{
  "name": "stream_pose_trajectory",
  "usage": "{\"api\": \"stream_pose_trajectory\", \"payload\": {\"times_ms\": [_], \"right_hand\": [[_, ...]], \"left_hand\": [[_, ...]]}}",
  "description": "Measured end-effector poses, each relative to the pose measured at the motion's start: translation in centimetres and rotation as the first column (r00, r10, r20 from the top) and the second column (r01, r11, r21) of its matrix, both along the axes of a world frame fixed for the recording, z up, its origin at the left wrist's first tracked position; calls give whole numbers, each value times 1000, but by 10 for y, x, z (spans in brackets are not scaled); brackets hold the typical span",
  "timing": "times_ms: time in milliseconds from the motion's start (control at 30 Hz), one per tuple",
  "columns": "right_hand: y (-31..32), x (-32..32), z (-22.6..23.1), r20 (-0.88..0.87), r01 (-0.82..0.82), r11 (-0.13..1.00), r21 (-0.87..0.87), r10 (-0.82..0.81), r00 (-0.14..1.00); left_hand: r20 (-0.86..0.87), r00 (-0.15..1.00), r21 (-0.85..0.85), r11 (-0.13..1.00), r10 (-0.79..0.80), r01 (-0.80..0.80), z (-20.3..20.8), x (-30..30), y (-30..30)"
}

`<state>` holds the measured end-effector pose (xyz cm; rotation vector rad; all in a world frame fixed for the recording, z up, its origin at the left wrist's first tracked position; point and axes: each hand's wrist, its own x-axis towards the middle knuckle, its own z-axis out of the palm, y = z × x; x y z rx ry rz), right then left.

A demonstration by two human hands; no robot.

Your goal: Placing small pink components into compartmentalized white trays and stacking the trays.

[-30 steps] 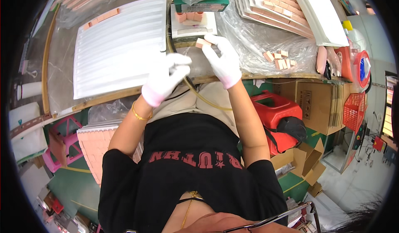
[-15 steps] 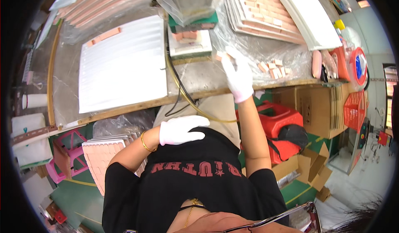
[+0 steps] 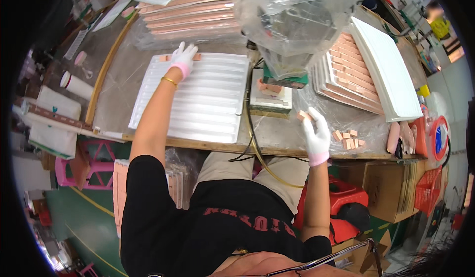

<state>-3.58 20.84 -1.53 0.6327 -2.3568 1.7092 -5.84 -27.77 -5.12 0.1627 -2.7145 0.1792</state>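
Note:
My left hand (image 3: 183, 60), in a white glove, rests over a short row of pink blocks (image 3: 198, 57) at the far edge of a white ribbed tray (image 3: 193, 99). Its fingers are stretched out and apart, and they partly hide the row. My right hand (image 3: 316, 134), gloved too, pinches a small pink block (image 3: 302, 115) between thumb and fingers above the table's right side. Beside that hand, several loose pink blocks (image 3: 349, 139) lie on clear plastic sheeting. Between my hands stands a plastic-covered machine (image 3: 292, 34), with pink pieces (image 3: 270, 88) on its white-topped base.
Stacked trays filled with pink blocks stand at the back left (image 3: 188, 12) and at the right (image 3: 351, 71). A white tray (image 3: 388, 69) leans against the right stack. Black and yellow hoses (image 3: 251, 133) hang over the table's wooden front edge. A red stool (image 3: 346, 193) stands below.
My left hand has gone from my waist to the row of blocks on the tray. My right hand still holds a block near the loose ones. The view has shifted.

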Motion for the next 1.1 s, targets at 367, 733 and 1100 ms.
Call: {"api": "stream_pose_trajectory", "payload": {"times_ms": [367, 733, 1100], "right_hand": [[-32, -8, -8, 131, -132, 983, -126, 149, 980], [-63, -17, 28, -254, -284, 905, 318, 370, 894], [-74, -20, 0, -220, -70, 966, 250, 127, 967]], "left_hand": [[-294, 874, 406, 778, -386, 480, 28, 8, 57], [-49, 867, 895, 363, -497, 259, 53, 67, 235], [-234, 912, 972, -107, -338, 209, 8, 64, 243]]}}
